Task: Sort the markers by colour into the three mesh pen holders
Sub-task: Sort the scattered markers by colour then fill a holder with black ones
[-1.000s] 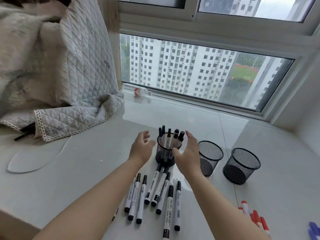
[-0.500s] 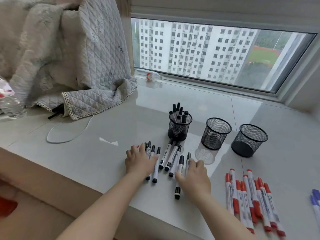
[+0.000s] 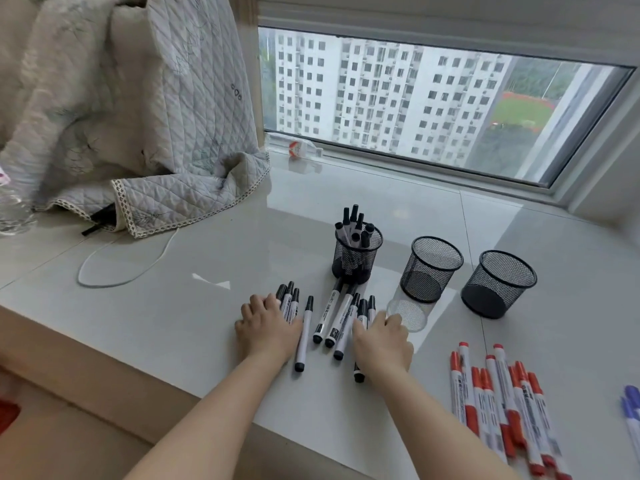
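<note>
We see three round holders of black wire mesh standing in a row on a glossy pale stone sill (image 3: 207, 306): the left holder (image 3: 358, 252) bristles with black-capped markers, the middle holder (image 3: 433, 268) and the right holder (image 3: 498, 284) show only their dark bases. In front of the left one lies a loose fan of slim white-barrelled black markers (image 3: 341, 317). Our left hand (image 3: 268, 327) lies flat on the leftmost few, fingers spread and pressing rather than curled round them. Our right hand (image 3: 382, 339) covers the rightmost ones; its fingers are hidden beyond the knuckles, so we cannot tell whether it grips any. The red markers (image 3: 498, 403) lie heaped to the right, and the blue markers (image 3: 632, 407) are cut off by the frame edge. A quilted cloth (image 3: 145, 133) with lace trim drapes at the left, a thin white cord (image 3: 114, 271) looped below it
</note>
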`<move>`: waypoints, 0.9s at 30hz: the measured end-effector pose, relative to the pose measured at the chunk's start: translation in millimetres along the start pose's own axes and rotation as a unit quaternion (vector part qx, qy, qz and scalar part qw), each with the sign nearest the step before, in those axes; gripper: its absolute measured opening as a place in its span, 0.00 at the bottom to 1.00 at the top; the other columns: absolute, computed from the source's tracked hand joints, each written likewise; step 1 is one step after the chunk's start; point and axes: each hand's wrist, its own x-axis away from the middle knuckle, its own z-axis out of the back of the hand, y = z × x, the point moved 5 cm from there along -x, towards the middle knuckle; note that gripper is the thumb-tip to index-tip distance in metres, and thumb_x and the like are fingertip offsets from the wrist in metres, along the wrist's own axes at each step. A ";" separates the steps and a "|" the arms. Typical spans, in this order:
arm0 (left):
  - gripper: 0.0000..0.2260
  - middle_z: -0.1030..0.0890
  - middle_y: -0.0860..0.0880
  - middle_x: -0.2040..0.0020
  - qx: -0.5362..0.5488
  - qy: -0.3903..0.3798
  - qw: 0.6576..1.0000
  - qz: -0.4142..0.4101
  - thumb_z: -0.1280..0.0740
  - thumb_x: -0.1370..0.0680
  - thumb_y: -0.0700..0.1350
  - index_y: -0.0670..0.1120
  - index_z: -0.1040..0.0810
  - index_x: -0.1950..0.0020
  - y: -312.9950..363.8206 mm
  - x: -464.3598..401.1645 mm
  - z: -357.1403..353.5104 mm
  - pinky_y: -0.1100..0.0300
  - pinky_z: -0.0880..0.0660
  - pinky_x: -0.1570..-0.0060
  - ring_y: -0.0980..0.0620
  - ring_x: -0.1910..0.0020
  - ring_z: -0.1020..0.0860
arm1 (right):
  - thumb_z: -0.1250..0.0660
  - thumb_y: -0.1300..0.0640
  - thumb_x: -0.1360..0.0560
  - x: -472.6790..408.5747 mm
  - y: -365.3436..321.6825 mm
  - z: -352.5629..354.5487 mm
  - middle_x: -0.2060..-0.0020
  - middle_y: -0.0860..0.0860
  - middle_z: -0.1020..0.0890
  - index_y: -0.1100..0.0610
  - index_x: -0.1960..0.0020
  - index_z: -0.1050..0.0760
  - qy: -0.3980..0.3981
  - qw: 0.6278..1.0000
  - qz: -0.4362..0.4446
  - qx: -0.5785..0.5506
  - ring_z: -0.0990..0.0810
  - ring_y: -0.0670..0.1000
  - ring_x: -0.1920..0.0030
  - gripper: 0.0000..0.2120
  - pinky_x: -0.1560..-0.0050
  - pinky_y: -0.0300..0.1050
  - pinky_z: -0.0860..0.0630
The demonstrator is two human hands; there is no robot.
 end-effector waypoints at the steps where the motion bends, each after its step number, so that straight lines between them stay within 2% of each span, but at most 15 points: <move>1: 0.28 0.33 0.45 0.36 0.005 0.001 1.000 0.003 0.41 0.27 0.63 0.46 0.35 0.34 0.7 -0.9 -0.3 0.52 0.34 0.41 0.45 0.36 0.35 | 0.51 0.40 0.23 -2.6 -1.7 -1.3 0.34 0.56 0.36 0.60 0.29 0.42 -0.005 1.000 -0.007 0.000 0.35 0.58 0.34 0.31 0.38 0.53 0.35; 5: 0.27 0.32 0.44 0.37 0.027 0.000 1.000 0.015 0.40 0.27 0.60 0.43 0.34 0.37 0.1 -6.0 -3.0 0.52 0.35 0.40 0.45 0.37 0.33 | 0.50 0.31 0.27 -10.2 -8.8 -3.5 0.31 0.56 0.38 0.60 0.28 0.43 -0.007 1.000 -0.018 0.008 0.38 0.58 0.31 0.39 0.37 0.54 0.36; 12: 0.19 0.29 0.44 0.37 0.034 -0.023 0.999 0.015 0.41 0.24 0.52 0.42 0.32 0.39 -0.9 -9.7 -3.3 0.52 0.35 0.40 0.44 0.37 0.33 | 0.48 0.32 0.27 -11.4 -9.6 -3.0 0.34 0.55 0.35 0.59 0.30 0.40 0.012 1.000 -0.024 -0.003 0.36 0.57 0.33 0.36 0.38 0.54 0.35; 17: 0.18 0.27 0.43 0.38 0.040 -0.032 0.999 0.014 0.42 0.24 0.51 0.41 0.30 0.40 -1.1 -10.1 -0.1 0.52 0.35 0.41 0.44 0.38 0.32 | 0.46 0.37 0.26 -6.0 -7.3 -3.0 0.37 0.54 0.33 0.59 0.34 0.38 0.037 0.999 -0.015 0.000 0.34 0.56 0.36 0.31 0.39 0.52 0.35; 23: 0.17 0.24 0.42 0.42 0.073 -0.016 0.997 0.013 0.41 0.25 0.50 0.40 0.28 0.43 -4.2 -15.2 1.3 0.53 0.33 0.43 0.43 0.41 0.29 | 0.43 0.40 0.28 -5.0 -7.2 -2.2 0.39 0.55 0.31 0.61 0.35 0.37 0.061 0.998 -0.028 0.005 0.33 0.56 0.38 0.30 0.41 0.51 0.34; 27: 0.16 0.22 0.41 0.46 0.104 0.008 0.994 0.019 0.41 0.25 0.50 0.39 0.27 0.46 -6.3 -14.3 2.9 0.53 0.32 0.46 0.42 0.44 0.27 | 0.41 0.48 0.28 -7.8 -1.4 -0.9 0.39 0.56 0.30 0.63 0.36 0.36 0.045 0.999 -0.026 -0.017 0.32 0.57 0.38 0.26 0.41 0.50 0.33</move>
